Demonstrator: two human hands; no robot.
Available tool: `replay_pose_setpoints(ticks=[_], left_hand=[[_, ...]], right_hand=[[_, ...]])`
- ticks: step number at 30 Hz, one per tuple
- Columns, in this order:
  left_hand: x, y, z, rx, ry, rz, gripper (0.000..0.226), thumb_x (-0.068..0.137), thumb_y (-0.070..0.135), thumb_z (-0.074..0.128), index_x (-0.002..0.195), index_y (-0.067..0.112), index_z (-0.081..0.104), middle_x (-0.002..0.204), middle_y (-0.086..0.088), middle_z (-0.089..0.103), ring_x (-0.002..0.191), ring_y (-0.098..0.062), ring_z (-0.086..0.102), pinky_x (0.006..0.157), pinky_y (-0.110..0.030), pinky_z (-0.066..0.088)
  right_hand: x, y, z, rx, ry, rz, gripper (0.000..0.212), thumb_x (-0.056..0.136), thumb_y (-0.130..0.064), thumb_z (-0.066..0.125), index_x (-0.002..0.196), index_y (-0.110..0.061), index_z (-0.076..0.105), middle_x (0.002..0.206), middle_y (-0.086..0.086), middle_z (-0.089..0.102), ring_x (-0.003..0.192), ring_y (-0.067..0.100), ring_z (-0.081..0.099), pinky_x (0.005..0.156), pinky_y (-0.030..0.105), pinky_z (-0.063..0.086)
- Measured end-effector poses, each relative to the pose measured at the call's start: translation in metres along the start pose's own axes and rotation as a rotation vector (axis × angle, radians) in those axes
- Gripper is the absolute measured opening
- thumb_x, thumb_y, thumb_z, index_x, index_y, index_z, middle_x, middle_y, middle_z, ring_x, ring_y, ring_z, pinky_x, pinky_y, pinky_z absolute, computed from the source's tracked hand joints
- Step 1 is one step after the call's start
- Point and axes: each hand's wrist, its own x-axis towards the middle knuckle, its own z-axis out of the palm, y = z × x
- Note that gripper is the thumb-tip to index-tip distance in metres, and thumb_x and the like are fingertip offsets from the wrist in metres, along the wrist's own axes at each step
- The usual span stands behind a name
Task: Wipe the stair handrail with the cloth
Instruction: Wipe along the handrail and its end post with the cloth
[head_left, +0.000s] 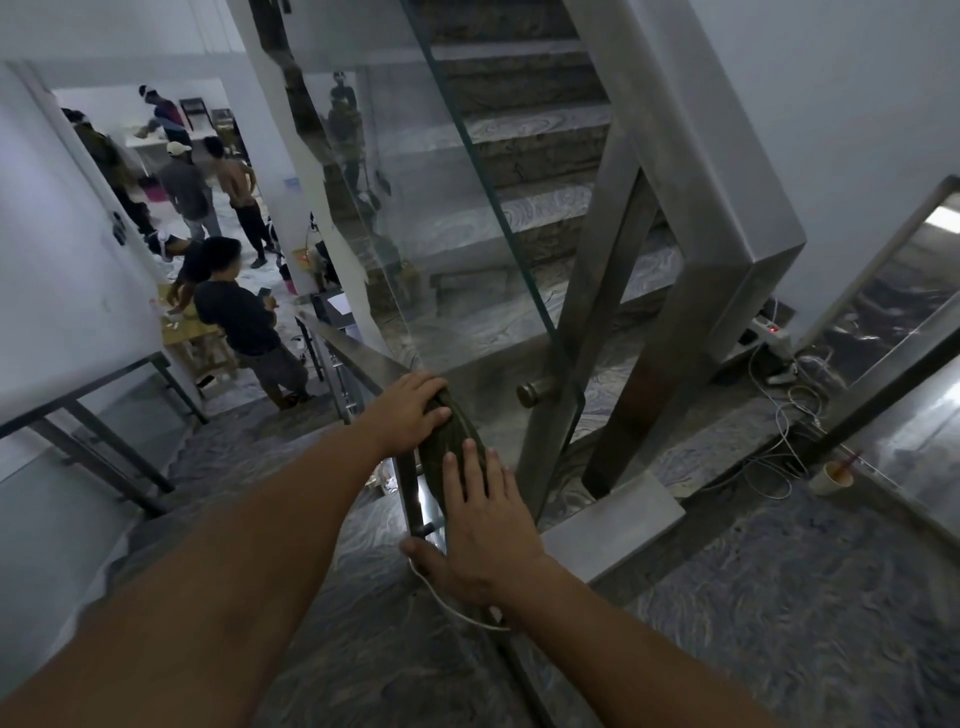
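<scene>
A dark green cloth (451, 441) lies draped over the top of the steel handrail (358, 353), which slopes down the stairs to the left. My left hand (410, 410) presses on the far end of the cloth, fingers curled over it. My right hand (483, 525) lies flat on the near end, fingers spread, thumb hooked under the rail. Most of the rail under the cloth is hidden.
A glass panel (467, 234) and a thick steel post (691, 260) stand right of the rail, with stairs going up behind. Cables, a power strip (769, 332) and a cup (834, 475) sit on the landing at right. Several people stand at the stair bottom (249, 322).
</scene>
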Motion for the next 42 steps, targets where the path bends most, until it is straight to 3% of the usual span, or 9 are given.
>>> replay_pose_setpoints(ticks=[4,8,14,20,24,28,35,39,42], left_hand=[[-0.011,0.0,0.007,-0.018,0.041,-0.03,0.056,0.094,0.033,0.049,0.144,0.015,0.032,0.151,-0.007,0.031,0.14,-0.027,0.024,0.116,-0.046,0.023],[-0.033,0.012,0.022,-0.003,0.036,-0.065,0.056,0.098,0.029,0.04,0.148,0.01,0.02,0.16,-0.008,0.01,0.148,-0.028,-0.001,0.12,-0.049,0.003],[-0.071,0.037,0.043,-0.009,0.061,-0.028,0.058,0.099,0.03,0.036,0.149,0.01,0.014,0.161,-0.009,0.004,0.148,-0.025,-0.007,0.117,-0.046,-0.005],[-0.109,0.065,0.058,0.018,0.064,-0.015,0.072,0.087,0.052,0.017,0.15,0.017,0.013,0.161,-0.004,0.003,0.147,-0.02,-0.01,0.118,-0.051,-0.004],[-0.134,0.086,0.067,0.006,0.088,-0.009,0.078,0.084,0.058,0.011,0.15,0.018,0.012,0.161,-0.003,0.002,0.141,-0.011,-0.017,0.116,-0.05,-0.008],[-0.154,0.115,0.067,0.113,0.084,-0.035,0.086,0.08,0.065,0.007,0.15,0.016,0.014,0.161,-0.008,0.005,0.147,-0.022,-0.009,0.118,-0.045,-0.009],[-0.164,0.191,0.081,0.192,0.045,-0.09,0.067,0.095,0.043,0.04,0.149,0.008,0.018,0.158,-0.02,0.012,0.147,-0.035,0.006,0.112,-0.039,-0.008],[-0.156,0.206,0.091,0.299,0.001,-0.034,0.069,0.067,0.031,0.081,0.127,0.006,0.057,0.132,-0.023,0.057,0.123,-0.038,0.053,0.102,-0.047,0.039],[-0.148,0.216,0.097,0.277,-0.006,0.014,0.064,0.088,0.039,0.054,0.14,0.005,0.039,0.145,-0.024,0.04,0.136,-0.04,0.037,0.111,-0.049,0.025]], right_hand=[[-0.009,0.003,0.002,-0.012,-0.005,-0.021,0.098,0.082,-0.078,0.015,0.148,-0.013,-0.014,0.157,0.016,-0.019,0.143,0.035,-0.021,0.118,0.049,-0.005],[-0.03,0.005,0.002,-0.036,0.008,-0.058,0.097,0.079,-0.079,0.005,0.149,-0.014,-0.012,0.158,0.016,-0.015,0.144,0.035,-0.019,0.117,0.049,-0.009],[-0.079,0.018,0.002,-0.067,0.063,-0.137,0.087,0.088,-0.071,0.015,0.15,-0.012,-0.001,0.159,0.017,-0.006,0.145,0.036,-0.012,0.113,0.047,-0.013],[-0.116,0.043,0.013,-0.191,0.154,-0.184,0.068,0.096,-0.058,0.019,0.147,-0.014,0.027,0.153,0.015,0.031,0.143,0.033,0.022,0.113,0.054,0.019],[-0.124,0.072,0.011,-0.059,0.19,-0.194,0.049,0.097,-0.044,0.028,0.141,-0.023,0.037,0.151,0.008,0.038,0.141,0.03,0.028,0.113,0.053,0.023],[-0.127,0.11,0.005,-0.076,0.267,-0.178,0.049,0.084,-0.021,0.064,0.131,-0.025,0.05,0.142,0.006,0.05,0.132,0.03,0.044,0.109,0.05,0.034],[-0.114,0.147,-0.014,-0.094,0.398,-0.113,0.031,0.071,-0.016,0.078,0.1,-0.016,0.066,0.114,0.01,0.071,0.104,0.03,0.067,0.086,0.041,0.054],[-0.109,0.165,-0.019,-0.1,0.392,-0.089,0.029,0.074,-0.012,0.075,0.101,-0.015,0.065,0.112,0.011,0.07,0.103,0.03,0.066,0.08,0.038,0.056],[-0.108,0.176,-0.025,-0.082,0.406,-0.108,0.027,0.073,-0.012,0.075,0.097,-0.015,0.063,0.113,0.011,0.07,0.1,0.029,0.067,0.075,0.035,0.057]])
